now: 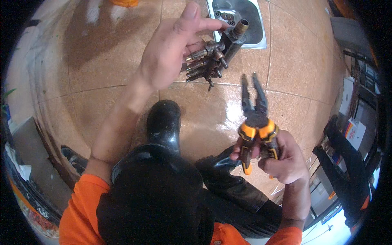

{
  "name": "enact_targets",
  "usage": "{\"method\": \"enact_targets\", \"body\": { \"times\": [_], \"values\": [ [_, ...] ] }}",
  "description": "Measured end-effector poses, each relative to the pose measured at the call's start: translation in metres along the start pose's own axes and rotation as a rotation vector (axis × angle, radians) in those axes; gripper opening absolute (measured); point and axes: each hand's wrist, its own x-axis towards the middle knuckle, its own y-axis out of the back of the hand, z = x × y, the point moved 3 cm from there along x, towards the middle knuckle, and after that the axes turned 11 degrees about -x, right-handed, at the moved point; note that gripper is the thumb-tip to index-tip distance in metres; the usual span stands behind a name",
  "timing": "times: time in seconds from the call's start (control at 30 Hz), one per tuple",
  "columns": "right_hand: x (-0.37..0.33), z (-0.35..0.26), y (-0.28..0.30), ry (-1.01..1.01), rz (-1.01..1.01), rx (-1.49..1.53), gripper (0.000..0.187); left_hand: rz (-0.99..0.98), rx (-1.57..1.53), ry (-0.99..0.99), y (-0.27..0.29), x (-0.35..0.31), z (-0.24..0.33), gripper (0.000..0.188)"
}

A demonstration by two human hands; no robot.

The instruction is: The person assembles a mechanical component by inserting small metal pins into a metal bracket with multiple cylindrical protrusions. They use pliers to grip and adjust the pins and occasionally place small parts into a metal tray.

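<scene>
My left hand (163, 53) grips a dark, grimy metal manifold (233, 44), with its thumb raised and index finger stretched along the top. Several short threaded nozzles stick out of the manifold's side, and a wider brass-coloured threaded end points up and away from me. Lower down on the right, my right hand (288, 161) is wrapped around the black and yellow handles of a pair of pliers (257, 118). The pliers' jaws are spread and point away from me, apart from the manifold, with nothing between them.
Beyond the manifold, a shiny metal basin (254, 8) on the tiled floor (110, 110) holds several dark round parts. My black boots (163, 122) are below my hands. At the right, another person's dark-clothed legs (347, 171) show beside shelving and boxes. An orange thing (124, 2) lies at the far edge.
</scene>
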Motion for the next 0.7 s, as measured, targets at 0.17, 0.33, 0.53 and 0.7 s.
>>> {"method": "enact_targets", "body": {
  "times": [0.17, 0.33, 0.53, 0.7],
  "values": [
    [0.008, 0.011, -0.005, 0.056, -0.008, -0.038, 0.034, 0.091, 0.095, -0.176, -0.008, -0.003, 0.004, 0.085],
    [0.014, 0.004, -0.013, 0.014, 0.065, -0.037, 0.035, -0.066, 0.019, -0.259, -0.011, -0.006, 0.012, 0.078],
    [0.011, 0.002, -0.015, 0.049, 0.035, 0.002, 0.027, -0.186, -0.052, -0.276, -0.013, -0.006, 0.017, 0.067],
    [0.009, -0.003, -0.016, -0.106, -0.024, 0.139, 0.033, -0.161, -0.075, -0.366, -0.017, -0.003, 0.002, 0.058]
  ]
}}
